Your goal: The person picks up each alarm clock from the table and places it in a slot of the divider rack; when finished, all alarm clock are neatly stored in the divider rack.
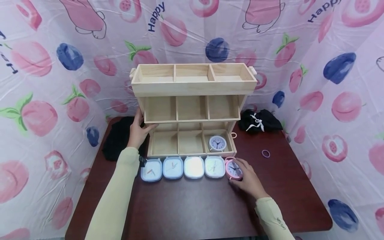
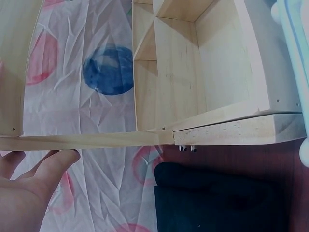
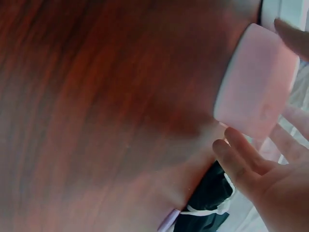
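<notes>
A tiered wooden organizer box [image 1: 192,89] stands unfolded at the back of the table, its trays split into compartments. My left hand [image 1: 138,133] is at its left side; in the left wrist view the fingertips [image 2: 67,155] touch the light wooden side strip [image 2: 87,140]. My right hand [image 1: 249,180] holds a pink alarm clock [image 1: 233,168] between thumb and fingers, at the right end of a row of clocks. The right wrist view shows this clock's pink side [image 3: 258,79]. A white round alarm clock [image 1: 217,143] sits in the lowest tray's right compartment.
Several square clocks, among them a blue one [image 1: 173,168] and a white one [image 1: 214,167], line the tray's front edge. Black cloth [image 1: 118,140] lies at left, a black drawstring bag [image 1: 259,120] at back right. A purple ring [image 1: 265,153] lies on the table [image 1: 192,210].
</notes>
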Available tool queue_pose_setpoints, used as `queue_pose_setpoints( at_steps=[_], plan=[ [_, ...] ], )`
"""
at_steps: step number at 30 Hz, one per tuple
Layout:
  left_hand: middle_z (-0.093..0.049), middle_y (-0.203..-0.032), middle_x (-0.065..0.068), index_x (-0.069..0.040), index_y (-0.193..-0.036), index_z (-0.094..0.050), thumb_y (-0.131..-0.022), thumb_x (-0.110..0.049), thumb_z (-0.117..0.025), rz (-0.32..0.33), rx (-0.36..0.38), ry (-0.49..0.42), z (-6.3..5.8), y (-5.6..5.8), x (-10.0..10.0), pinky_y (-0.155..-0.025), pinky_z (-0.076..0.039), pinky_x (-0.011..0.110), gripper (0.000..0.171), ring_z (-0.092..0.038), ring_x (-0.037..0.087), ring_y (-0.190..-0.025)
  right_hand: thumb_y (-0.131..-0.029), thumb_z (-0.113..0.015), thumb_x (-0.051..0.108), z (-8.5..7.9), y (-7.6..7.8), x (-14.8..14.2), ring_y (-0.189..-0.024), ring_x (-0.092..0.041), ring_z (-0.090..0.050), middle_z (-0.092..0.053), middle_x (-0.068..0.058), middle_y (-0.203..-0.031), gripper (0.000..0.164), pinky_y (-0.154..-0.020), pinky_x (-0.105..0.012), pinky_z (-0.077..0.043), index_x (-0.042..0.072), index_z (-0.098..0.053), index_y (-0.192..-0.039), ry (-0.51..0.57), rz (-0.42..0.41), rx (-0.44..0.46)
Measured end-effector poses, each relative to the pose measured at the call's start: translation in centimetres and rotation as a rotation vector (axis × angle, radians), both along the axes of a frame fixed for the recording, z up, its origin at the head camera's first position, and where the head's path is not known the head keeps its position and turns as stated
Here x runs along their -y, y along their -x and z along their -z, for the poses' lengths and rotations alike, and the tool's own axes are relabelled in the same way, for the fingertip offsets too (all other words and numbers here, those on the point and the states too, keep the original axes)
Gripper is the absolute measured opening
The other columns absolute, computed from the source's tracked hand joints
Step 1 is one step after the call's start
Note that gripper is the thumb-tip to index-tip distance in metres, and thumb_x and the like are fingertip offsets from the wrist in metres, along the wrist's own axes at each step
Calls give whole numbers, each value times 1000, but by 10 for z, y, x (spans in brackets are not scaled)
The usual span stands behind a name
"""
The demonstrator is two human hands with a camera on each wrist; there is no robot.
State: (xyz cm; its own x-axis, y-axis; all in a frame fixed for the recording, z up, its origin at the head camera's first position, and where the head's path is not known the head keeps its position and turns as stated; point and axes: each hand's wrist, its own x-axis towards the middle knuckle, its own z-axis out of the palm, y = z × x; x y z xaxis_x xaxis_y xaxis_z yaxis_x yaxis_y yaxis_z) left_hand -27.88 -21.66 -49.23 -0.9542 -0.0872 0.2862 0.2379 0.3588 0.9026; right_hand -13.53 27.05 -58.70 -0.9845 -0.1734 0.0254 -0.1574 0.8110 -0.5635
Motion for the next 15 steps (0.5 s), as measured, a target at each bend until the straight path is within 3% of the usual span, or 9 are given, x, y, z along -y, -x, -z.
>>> queue_pose_setpoints(
  at_steps=[5,15],
  plan=[
    [-32,-176,-5,-55,-167,-16,-93,-21,-85,3,-7,11,0,1,-1,-122,-44,58,107,-42,33,-156,-82,-94,21,5,4,-3,-139,-43,-50,-48,-17,-156,85,-115,-67,-47,12,-53,-157,16,9,-39],
    [-29,-177,-7,-56,-167,-15,-93,-21,-85,9,-5,10,1,-2,1,-123,-43,61,108,-40,34,-158,-84,-93,28,7,3,-5,-142,-47,-49,-50,-20,-157,86,-116,-70,-45,16,-53,-159,13,44,7]
  ],
)
